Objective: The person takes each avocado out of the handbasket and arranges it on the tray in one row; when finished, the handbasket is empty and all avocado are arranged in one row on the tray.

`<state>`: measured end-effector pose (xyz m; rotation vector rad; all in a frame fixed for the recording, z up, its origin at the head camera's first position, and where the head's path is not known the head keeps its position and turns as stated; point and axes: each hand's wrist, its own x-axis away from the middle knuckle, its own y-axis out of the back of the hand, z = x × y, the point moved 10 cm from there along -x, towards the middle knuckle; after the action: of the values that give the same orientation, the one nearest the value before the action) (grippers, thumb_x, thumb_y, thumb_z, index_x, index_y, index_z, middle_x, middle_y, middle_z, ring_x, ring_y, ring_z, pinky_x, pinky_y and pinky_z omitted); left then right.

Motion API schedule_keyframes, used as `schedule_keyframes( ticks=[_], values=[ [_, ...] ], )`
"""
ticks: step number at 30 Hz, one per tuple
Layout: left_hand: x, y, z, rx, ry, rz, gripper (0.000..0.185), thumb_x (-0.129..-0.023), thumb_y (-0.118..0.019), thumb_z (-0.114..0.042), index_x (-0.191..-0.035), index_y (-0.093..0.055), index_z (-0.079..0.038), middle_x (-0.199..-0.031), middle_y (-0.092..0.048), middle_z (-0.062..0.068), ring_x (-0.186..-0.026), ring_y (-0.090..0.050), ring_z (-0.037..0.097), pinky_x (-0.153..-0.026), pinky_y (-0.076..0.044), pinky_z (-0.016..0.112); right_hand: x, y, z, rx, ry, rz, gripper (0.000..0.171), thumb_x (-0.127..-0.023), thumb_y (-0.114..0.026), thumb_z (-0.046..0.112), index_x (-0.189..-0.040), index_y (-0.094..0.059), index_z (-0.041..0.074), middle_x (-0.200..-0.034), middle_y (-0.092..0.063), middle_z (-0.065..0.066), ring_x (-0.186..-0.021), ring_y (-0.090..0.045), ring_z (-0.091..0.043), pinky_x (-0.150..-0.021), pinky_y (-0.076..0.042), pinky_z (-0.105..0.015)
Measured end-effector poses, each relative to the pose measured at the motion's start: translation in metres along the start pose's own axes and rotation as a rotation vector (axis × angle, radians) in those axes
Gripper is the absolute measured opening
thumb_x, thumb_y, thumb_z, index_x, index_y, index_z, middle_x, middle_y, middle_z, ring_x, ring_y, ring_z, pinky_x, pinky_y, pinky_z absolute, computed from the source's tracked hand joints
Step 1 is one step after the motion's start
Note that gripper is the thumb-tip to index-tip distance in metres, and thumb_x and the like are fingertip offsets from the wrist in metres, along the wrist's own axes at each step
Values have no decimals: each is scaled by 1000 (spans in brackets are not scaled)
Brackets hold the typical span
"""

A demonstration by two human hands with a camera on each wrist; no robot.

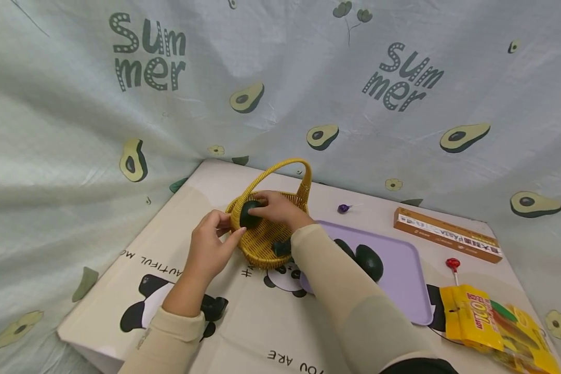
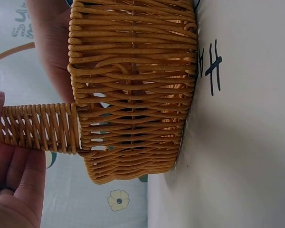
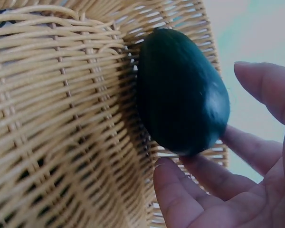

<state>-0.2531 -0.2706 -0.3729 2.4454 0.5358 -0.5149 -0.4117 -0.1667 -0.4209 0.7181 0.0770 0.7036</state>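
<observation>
A yellow wicker basket (image 1: 262,254) with a hoop handle stands on the table. My right hand (image 1: 278,208) reaches into it over a dark green avocado (image 1: 248,214) that lies against the inner wall near the left rim. In the right wrist view, the fingertips (image 3: 171,175) touch the avocado's (image 3: 180,90) lower end and the thumb stands apart from it. My left hand (image 1: 210,249) grips the basket at the foot of its handle (image 2: 38,128), thumb on one side and fingers on the other. Another dark object (image 1: 282,248) lies in the basket, half hidden by my right sleeve.
A purple tray (image 1: 402,270) to the right holds two more avocados (image 1: 369,262). Beyond it lie a purple lollipop (image 1: 343,208), a long brown box (image 1: 446,235), a red lollipop (image 1: 452,264) and a yellow snack bag (image 1: 491,322). An avocado-print cloth hangs close behind the table.
</observation>
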Motion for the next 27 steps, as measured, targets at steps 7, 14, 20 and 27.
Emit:
schedule_keyframes(
  ticks=[7, 14, 20, 27],
  values=[
    [-2, -1, -2, 15, -10, 3, 31, -90, -81, -15, -110, -60, -5, -109, -63, 9, -106, -69, 24, -95, -63, 41, -6, -5, -4, 8, -27, -6, 59, -98, -71, 36, -147, -54, 8, -144, -58, -15, -128, -58, -28, -110, -53, -44],
    [-2, -1, -3, 27, -5, 6, 31, -90, -81, -13, -111, -60, -3, -109, -63, 11, -106, -69, 25, -96, -62, 41, -7, -6, -5, 2, -42, -14, 57, -95, -76, 34, -142, -57, 7, -139, -62, -13, -123, -60, -26, -108, -54, -42],
    [0, 0, -1, 18, 4, 3, 31, -90, -81, -12, -111, -60, -3, -110, -63, 11, -107, -69, 26, -96, -62, 42, -7, -11, -4, 45, -47, 21, 65, -91, -80, 32, -146, -55, 10, -147, -57, -11, -128, -57, -25, -110, -53, -41],
    [0, 2, 0, 8, 9, 3, 32, -90, -81, -13, -112, -60, -3, -111, -64, 11, -107, -69, 26, -96, -62, 42, -5, -11, -8, 86, -62, 40, 61, -88, -83, 34, -138, -60, 9, -133, -62, -9, -112, -61, -21, -100, -58, -38]
  ],
)
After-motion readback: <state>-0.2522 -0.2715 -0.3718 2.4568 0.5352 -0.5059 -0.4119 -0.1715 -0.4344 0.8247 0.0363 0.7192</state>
